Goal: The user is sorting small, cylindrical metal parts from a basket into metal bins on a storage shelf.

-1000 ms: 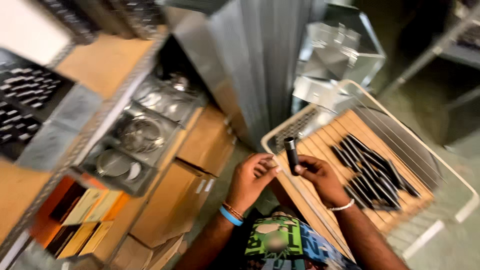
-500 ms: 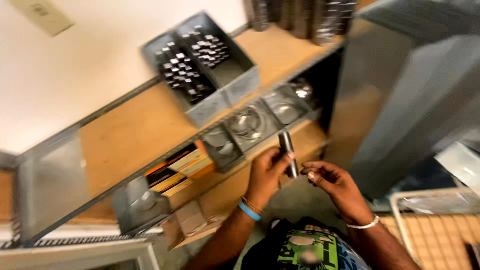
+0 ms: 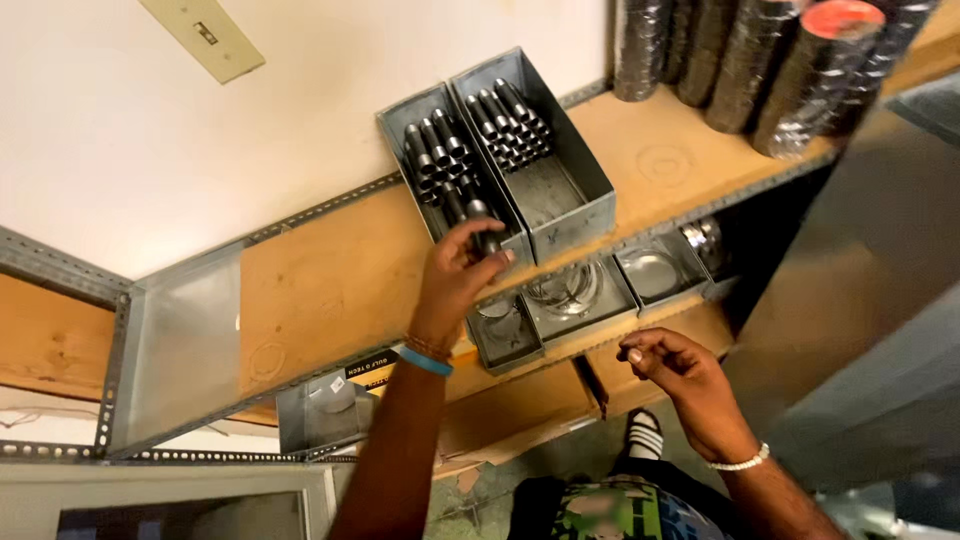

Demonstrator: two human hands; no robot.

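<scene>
left hand (image 3: pixel 462 268): up at the shelf, fingers curled round a dark metal cylinder (image 3: pixel 484 228) — it's right at the near end of the left grey metal bin (image 3: pixel 448 176)
right hand (image 3: pixel 682 372): lower down, holding nothing, fingers loosely bent
bins: two narrow sheet-metal trays side by side, the right bin (image 3: pixel 560 190) half full of the same smooth dark cylinders
shelf (image 3: pixel 330 285): bare particle board — steel edging

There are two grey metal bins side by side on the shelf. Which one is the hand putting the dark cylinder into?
The left bin, nearer the wall. The left hand holds the dark cylinder over its front end; the right bin is untouched.
</scene>
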